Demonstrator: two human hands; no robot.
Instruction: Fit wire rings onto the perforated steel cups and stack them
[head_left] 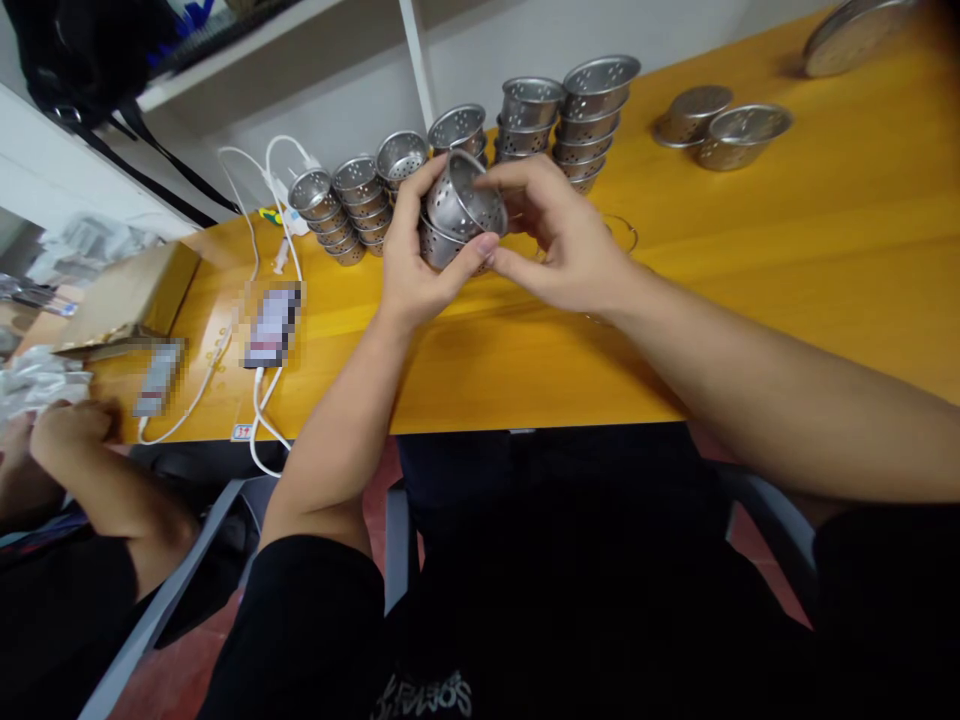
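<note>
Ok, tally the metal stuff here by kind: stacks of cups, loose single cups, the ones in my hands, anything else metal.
Stacks of perforated cups: 6
Loose single cups: 2
Held cups, gripped by left hand and right hand: 2 visible
Round metal tray: 1
Total: 11

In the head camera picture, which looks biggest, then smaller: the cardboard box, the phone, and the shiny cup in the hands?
1. Cardboard box, biggest.
2. Phone and cup look about alike, so I won't rank them. The cup is held up nearer the camera by the left hand and right hand, which makes it look larger.
</note>
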